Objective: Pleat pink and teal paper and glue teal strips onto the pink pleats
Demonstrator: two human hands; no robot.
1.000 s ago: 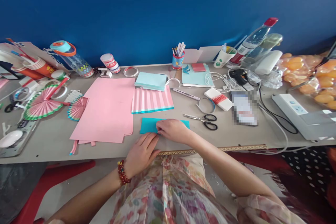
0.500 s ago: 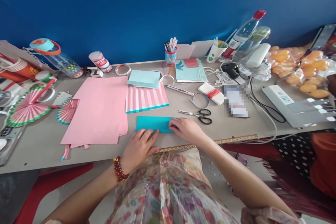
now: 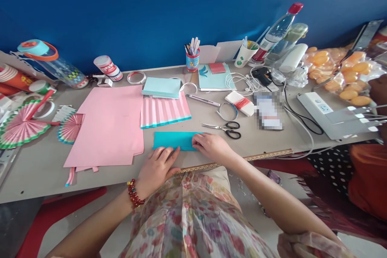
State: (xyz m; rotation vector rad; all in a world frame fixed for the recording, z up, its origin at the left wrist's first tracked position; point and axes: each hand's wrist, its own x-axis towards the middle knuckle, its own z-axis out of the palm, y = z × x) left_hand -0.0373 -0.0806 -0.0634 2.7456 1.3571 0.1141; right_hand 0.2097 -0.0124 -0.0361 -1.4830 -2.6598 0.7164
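The teal paper (image 3: 173, 140) lies on the desk (image 3: 169, 163) near its front edge, below the pink striped sheet (image 3: 166, 109). The person's left hand (image 3: 157, 168) rests open-fingered on its lower edge; the right hand (image 3: 211, 146), fingers curled together, touches its right part, grip unclear.

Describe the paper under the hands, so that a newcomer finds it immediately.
Start from the blue wall and go down to the grey table's near edge. There, the left hand and the right hand rest on a flat, rectangular turquoise paper. It is turquoise all over, while the pink-striped paper behind it has only a turquoise edge.
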